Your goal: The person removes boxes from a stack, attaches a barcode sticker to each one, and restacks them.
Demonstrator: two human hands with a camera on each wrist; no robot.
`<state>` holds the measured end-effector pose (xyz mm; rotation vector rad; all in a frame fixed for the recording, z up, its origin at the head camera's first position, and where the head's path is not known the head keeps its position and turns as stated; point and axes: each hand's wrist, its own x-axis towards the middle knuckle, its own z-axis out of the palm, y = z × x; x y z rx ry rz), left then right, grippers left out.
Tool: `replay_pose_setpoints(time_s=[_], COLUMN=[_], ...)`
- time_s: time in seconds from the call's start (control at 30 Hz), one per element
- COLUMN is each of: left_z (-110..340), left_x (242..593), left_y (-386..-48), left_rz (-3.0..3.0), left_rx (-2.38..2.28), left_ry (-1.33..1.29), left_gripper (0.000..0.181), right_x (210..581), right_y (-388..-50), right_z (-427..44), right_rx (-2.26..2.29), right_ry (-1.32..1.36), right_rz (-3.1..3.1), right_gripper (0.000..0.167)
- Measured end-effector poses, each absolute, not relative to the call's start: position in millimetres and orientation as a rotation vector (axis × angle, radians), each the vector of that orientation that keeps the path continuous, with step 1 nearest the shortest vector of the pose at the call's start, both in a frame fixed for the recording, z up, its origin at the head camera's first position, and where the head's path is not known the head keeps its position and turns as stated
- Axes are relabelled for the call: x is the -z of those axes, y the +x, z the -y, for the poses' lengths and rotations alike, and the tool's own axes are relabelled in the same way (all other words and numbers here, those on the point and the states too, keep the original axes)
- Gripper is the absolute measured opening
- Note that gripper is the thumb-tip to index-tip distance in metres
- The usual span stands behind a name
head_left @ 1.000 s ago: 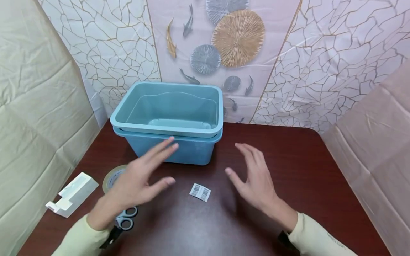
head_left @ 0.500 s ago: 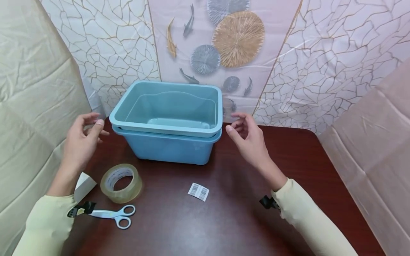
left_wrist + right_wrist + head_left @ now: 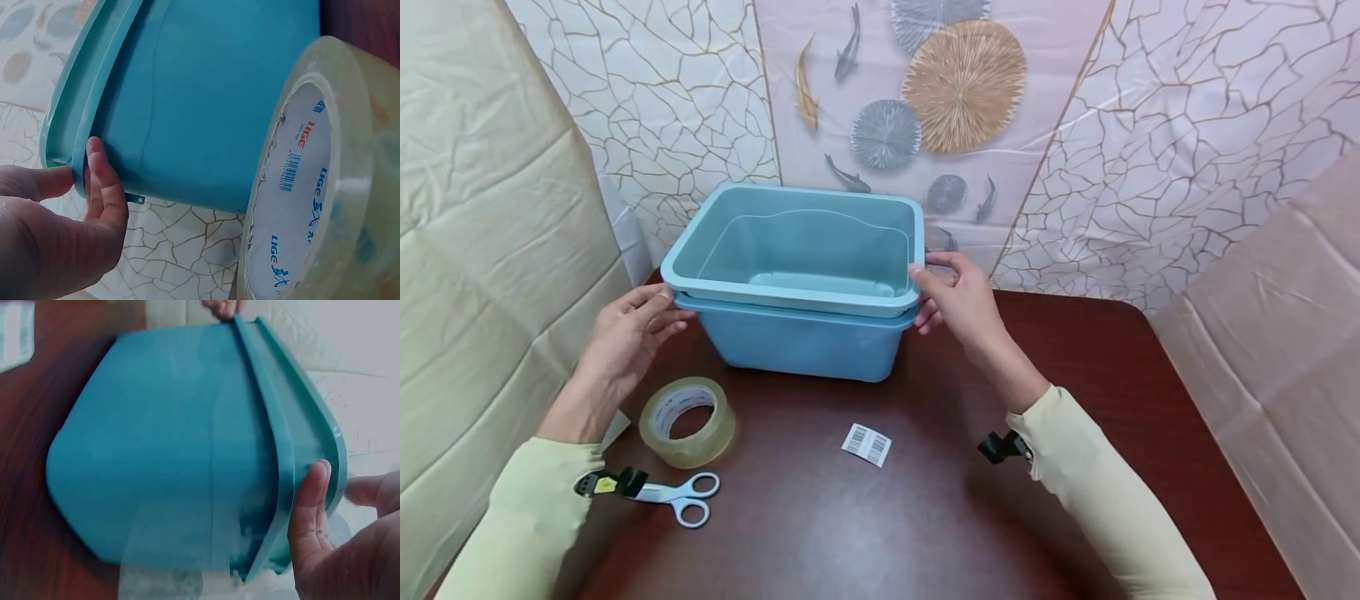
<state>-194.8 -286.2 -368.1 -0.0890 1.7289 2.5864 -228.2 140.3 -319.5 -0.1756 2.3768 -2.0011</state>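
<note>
The upper blue plastic bin [image 3: 790,298] sits nested in the lower blue plastic bin [image 3: 805,346], which stands on the bench [image 3: 1090,392] near the printed backdrop [image 3: 1187,150]. Your left hand [image 3: 625,333] pinches the lower bin's rim, thumb above and fingers beneath. Your right hand [image 3: 958,304] grips the upper bin's rim at the opposite end. The roll of clear packing tape [image 3: 718,437] lies before the bins, beside your left forearm; the barcode label [image 3: 867,444] lies front-centre. Nearer you are the scissors [image 3: 664,493], blades partly hidden.
</note>
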Motion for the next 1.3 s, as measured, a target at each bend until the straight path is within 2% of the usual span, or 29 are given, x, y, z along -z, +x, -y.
replay_pose_setpoints(time_s=[0.2, 0.83, 1.1, 1.3], left_z=[284, 278, 276, 280], left_x=[372, 372, 374, 376], left_y=[-196, -195, -196, -195], left_rz=[-1.667, -1.68, -1.696, -1.655], left_rx=[-2.631, -2.673, -2.646, -2.693], left_ry=[-0.039, 0.038, 0.036, 0.04], left_gripper=[0.015, 0.012, 0.014, 0.012], right_x=[313, 328, 317, 308], right_y=[-230, -229, -217, -214], right_z=[-128, -99, -113, -116], right_rx=[2.056, 2.691, 2.445, 2.334], right_ry=[-0.031, 0.154, 0.081, 0.09], right_rz=[-2.202, -1.9, -2.089, -1.893], right_gripper=[0.067, 0.053, 0.049, 0.058])
